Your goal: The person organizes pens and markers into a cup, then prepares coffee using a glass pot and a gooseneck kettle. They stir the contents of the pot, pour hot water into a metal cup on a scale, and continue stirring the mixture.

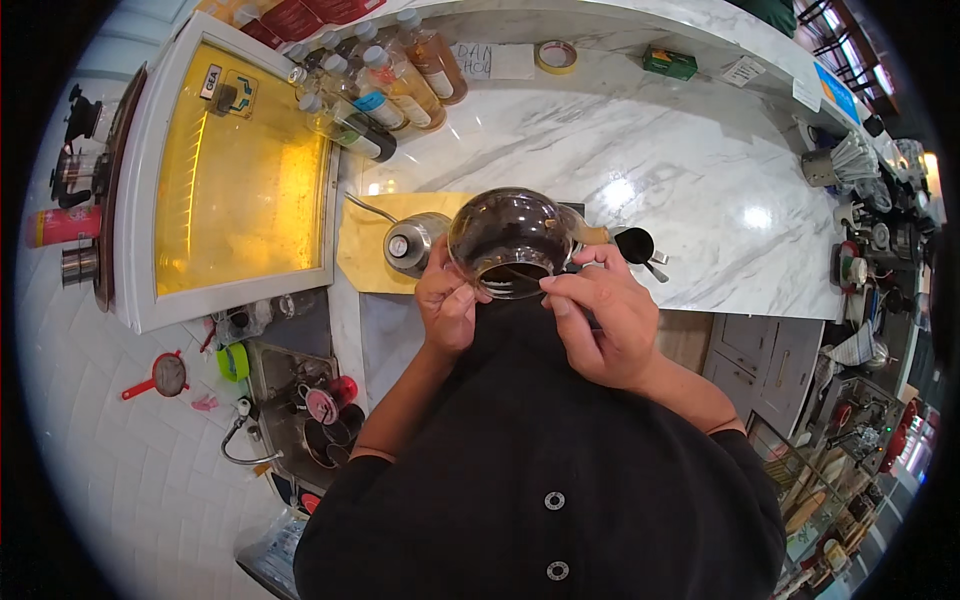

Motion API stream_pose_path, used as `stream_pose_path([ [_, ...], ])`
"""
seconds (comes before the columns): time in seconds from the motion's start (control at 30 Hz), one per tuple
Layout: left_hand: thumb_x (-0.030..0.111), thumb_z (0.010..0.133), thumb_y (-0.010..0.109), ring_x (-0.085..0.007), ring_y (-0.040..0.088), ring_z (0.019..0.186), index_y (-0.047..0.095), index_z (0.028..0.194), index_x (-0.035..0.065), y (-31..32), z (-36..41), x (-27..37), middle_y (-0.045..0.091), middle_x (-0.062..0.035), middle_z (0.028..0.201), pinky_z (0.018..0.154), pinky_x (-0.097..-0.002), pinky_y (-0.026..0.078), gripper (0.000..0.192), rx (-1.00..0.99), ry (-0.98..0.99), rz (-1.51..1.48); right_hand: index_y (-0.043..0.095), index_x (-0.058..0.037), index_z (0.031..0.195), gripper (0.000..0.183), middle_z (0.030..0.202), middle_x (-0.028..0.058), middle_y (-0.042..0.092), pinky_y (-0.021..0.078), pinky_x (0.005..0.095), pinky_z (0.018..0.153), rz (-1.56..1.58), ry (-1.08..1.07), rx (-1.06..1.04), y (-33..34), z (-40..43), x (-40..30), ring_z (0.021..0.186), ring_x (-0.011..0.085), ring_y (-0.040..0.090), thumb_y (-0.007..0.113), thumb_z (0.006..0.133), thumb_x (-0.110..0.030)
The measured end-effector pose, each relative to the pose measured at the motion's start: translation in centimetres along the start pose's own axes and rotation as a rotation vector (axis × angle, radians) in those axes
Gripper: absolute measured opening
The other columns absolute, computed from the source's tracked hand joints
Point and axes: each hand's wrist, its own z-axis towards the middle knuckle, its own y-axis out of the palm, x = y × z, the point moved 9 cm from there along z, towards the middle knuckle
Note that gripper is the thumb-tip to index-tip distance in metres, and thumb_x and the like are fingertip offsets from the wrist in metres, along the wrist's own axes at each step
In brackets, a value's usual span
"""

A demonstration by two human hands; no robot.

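Note:
A round glass coffee server (pixel 510 225) is tilted with its open mouth towards my chest. My left hand (pixel 450 304) holds its left side, fingers behind and thumb by the rim. At the rim's right side, the fingertips of my right hand (pixel 611 315) pinch the glass. A pale wooden handle (pixel 595 235) juts from the server above that hand. Dark tones fill the glass; whether this is liquid or reflection I cannot tell. Left of the server, a steel gooseneck kettle (pixel 412 246) with a dial thermometer stands on a yellow cloth (pixel 360 262).
Right of the server are a black cup (pixel 635 245) and metal handles (pixel 658 264). Several bottles (pixel 405 90), a tape roll (pixel 556 57) and a green box (pixel 670 63) line the marble counter (pixel 735 180). At left are a lit display cabinet (pixel 240 187) and a sink (pixel 281 375) holding dishes.

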Motion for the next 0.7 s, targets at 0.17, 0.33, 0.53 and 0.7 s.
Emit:
stream_pose_path([
  [0.17, 0.013, 0.087, 0.062, -0.025, 0.065, 0.113, 0.068, 0.075, -0.0072, 0.6, 0.5, 0.4, 0.052, -0.0318, 0.146, 0.097, -0.0353, 0.052, 0.025, -0.053, 0.011, 0.153, 0.073, -0.0009, 0.111, 0.025, 0.077, 0.0045, 0.067, 0.0515, 0.0387, 0.077, 0.048, 0.05, 0.054, -0.4, -0.4, 0.9, 0.063, 0.0208, 0.062, 0.071, 0.088, 0.009],
  [0.33, 0.015, 0.089, 0.061, -0.0254, 0.064, 0.117, 0.069, 0.072, -0.0059, 0.1, 0.6, -0.1, 0.052, -0.0316, 0.148, 0.101, -0.0361, 0.05, 0.027, -0.086, -0.018, 0.206, 0.071, 0.0043, 0.113, 0.016, 0.08, 0.0091, 0.072, 0.0509, 0.0277, 0.068, 0.141, 0.24, 0.055, -0.3, -1.0, 2.8, 0.073, 0.0137, 0.067, 0.061, 0.099, 0.006],
  [0.53, 0.013, 0.088, 0.061, -0.0287, 0.063, 0.123, 0.069, 0.07, -0.0043, -0.4, 0.8, -0.4, 0.054, -0.0309, 0.148, 0.107, -0.039, 0.046, 0.026, -0.065, -0.018, 0.302, 0.072, 0.0007, 0.117, 0.016, 0.085, 0.0079, 0.075, 0.0525, 0.0268, 0.068, 0.353, 0.654, 0.169, 0.3, -3.1, 6.0, 0.073, 0.0112, 0.066, 0.064, 0.103, -0.003],
  [0.7, 0.012, 0.088, 0.06, -0.0285, 0.06, 0.125, 0.068, 0.07, -0.0041, -0.8, 0.5, -0.5, 0.057, -0.0277, 0.144, 0.108, -0.04, 0.044, 0.026, -0.052, -0.035, 0.307, 0.067, 0.0026, 0.124, 0.021, 0.09, 0.012, 0.076, 0.0555, 0.0281, 0.073, 0.508, 0.699, 0.203, 0.7, -3.7, 7.2, 0.079, 0.0139, 0.069, 0.058, 0.11, -0.009],
])
